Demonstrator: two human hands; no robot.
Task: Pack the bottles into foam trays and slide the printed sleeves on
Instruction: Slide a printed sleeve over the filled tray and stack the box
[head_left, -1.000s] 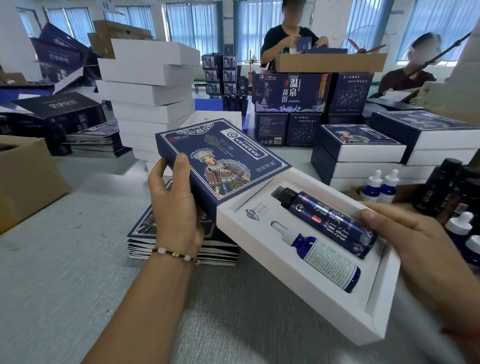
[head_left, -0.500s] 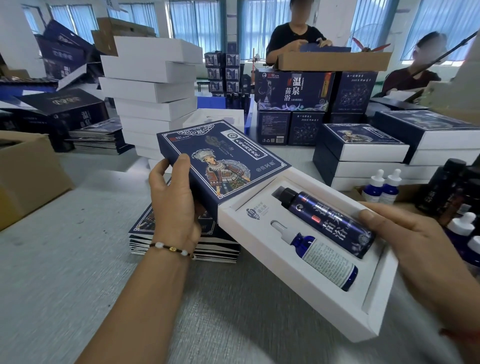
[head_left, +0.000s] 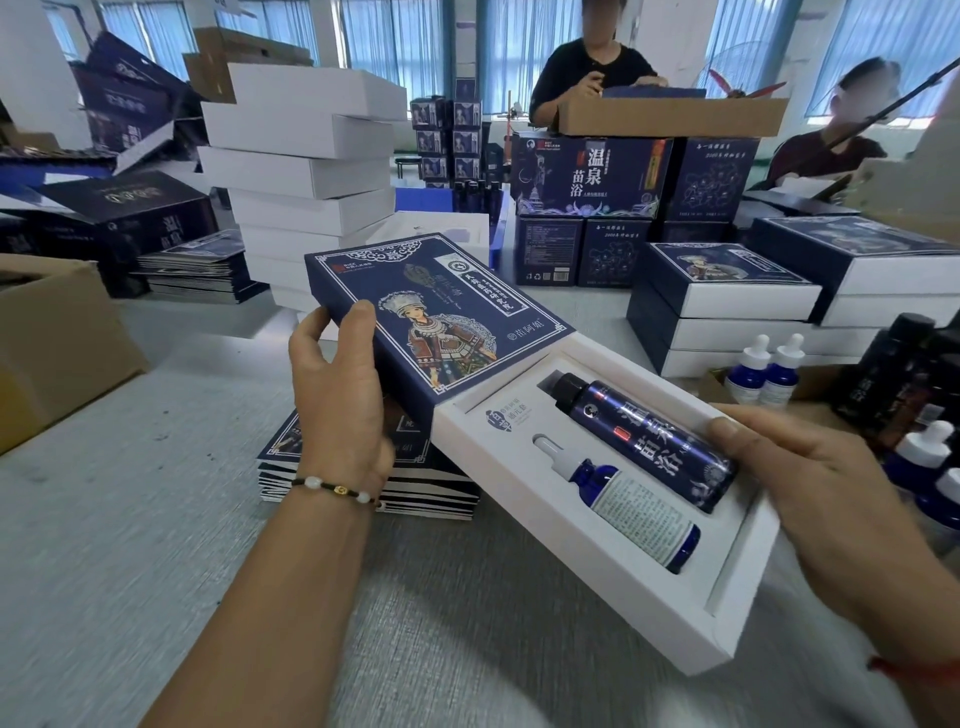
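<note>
A person's two bare hands hold a partly sleeved gift box above a grey table. The left hand, with a beaded bracelet at the wrist, grasps the navy blue printed cardboard sleeve from its near-left side: the thumb lies on the top face beside the picture of a figure in a silver headdress, and the other fingers curl underneath, out of sight. The white foam tray sticks out of the sleeve's open end toward the right, roughly half exposed.

Two bottles lie side by side in the tray's cut-outs, caps pointing toward the sleeve. The larger dark blue bottle with a black cap sits on the far side. The smaller blue dropper bottle with a white top and pale label sits on the near side.

The right hand grips the tray's far-right corner, thumb resting on the rim next to the large bottle's base, the remaining fingers wrapped under the tray and hidden.

Below the sleeve, a stack of flat navy sleeves rests on the table. A tall stack of plain white boxes stands behind. To the right are finished sleeved boxes piled up, with loose white-capped dropper bottles near them. Navy printed cartons stand further back, with a brown cardboard box on top, and two people work behind them.
</note>
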